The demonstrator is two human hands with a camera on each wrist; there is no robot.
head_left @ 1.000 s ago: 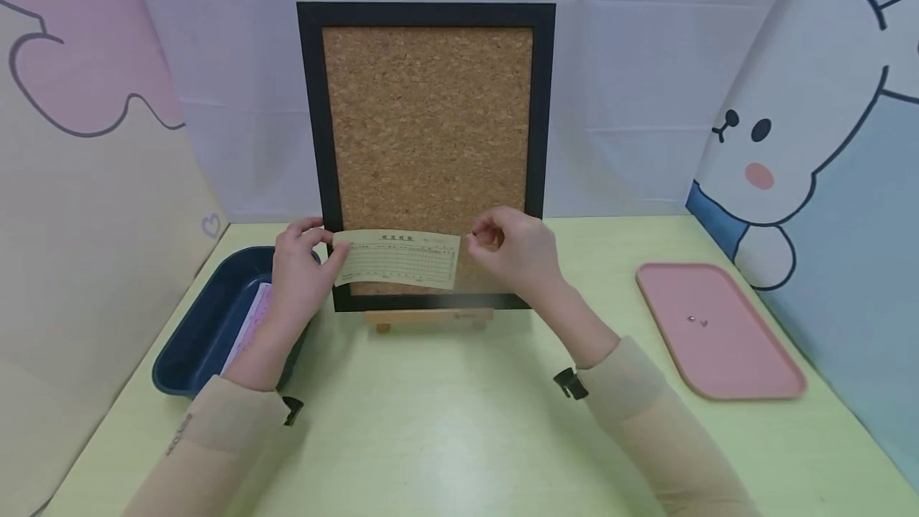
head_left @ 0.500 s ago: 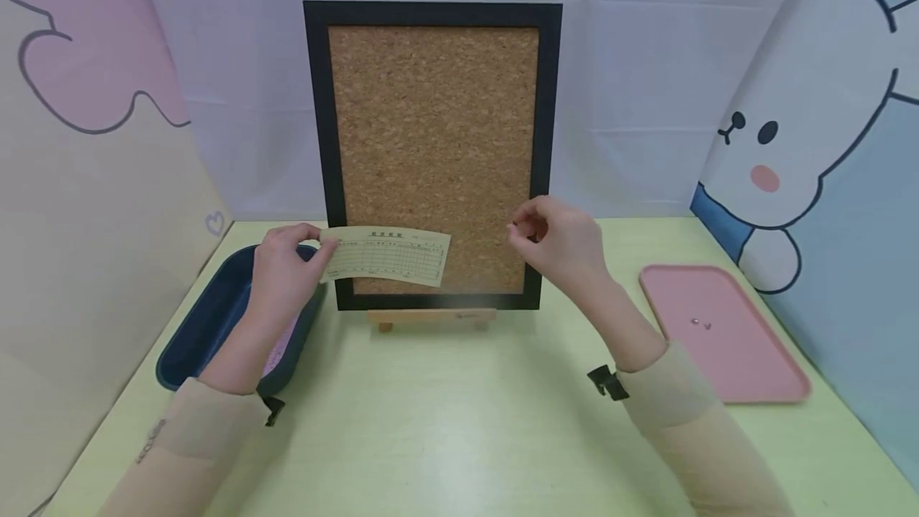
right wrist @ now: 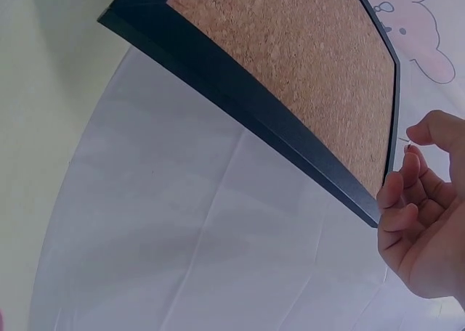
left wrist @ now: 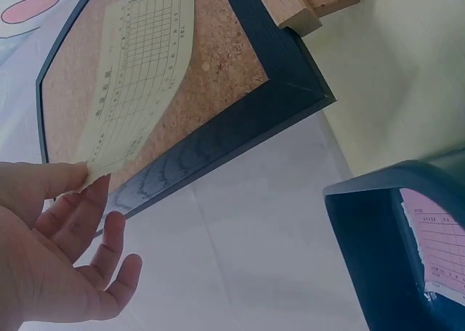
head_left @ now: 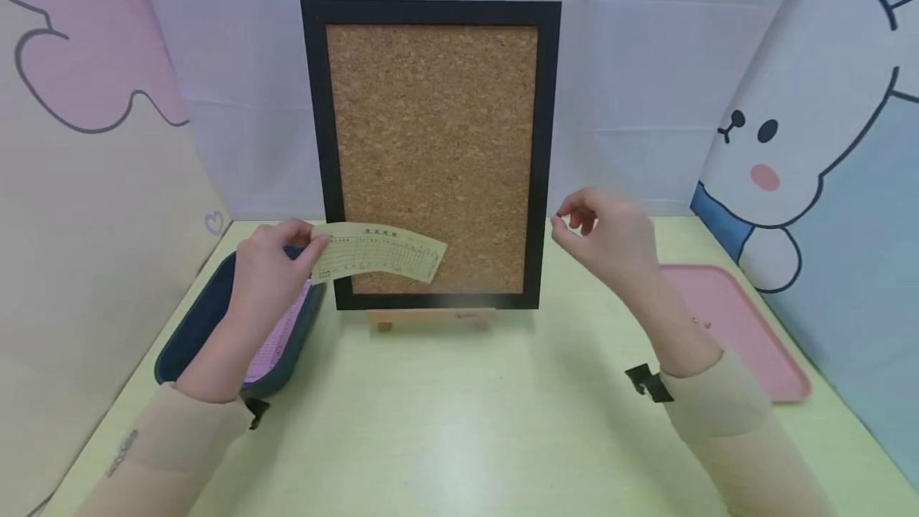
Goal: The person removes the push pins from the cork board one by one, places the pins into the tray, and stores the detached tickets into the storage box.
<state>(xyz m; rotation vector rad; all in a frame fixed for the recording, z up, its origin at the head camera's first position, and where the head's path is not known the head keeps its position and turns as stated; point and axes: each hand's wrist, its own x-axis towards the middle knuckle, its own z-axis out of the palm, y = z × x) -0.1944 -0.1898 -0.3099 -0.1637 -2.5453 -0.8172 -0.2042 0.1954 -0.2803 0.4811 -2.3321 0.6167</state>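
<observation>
My left hand (head_left: 269, 270) pinches the left end of a pale yellow receipt slip (head_left: 380, 252) between thumb and fingers. The slip, printed with a grid, bows and droops to the right in front of the lower part of a black-framed cork board (head_left: 434, 142). In the left wrist view the thumb and index finger grip the slip's edge, and the other fingers stay loosely bent. Right of the frame, my right hand (head_left: 610, 242) is raised with thumb and index finger pinched together. A tiny thumbtack (right wrist: 405, 140) shows its thin point at those fingertips; most of it is hidden.
The board leans on a small wooden stand (head_left: 431, 315). At left a dark blue tray (head_left: 194, 341) holds pink printed slips (head_left: 280, 333), partly behind my left forearm. A pink tray (head_left: 761, 341) with small metallic tacks (head_left: 702, 323) lies at right, partly behind my right forearm.
My right hand has moved away from the slip's right end, to the right past the frame. My left hand has shifted left with the slip, whose free end now droops more.
</observation>
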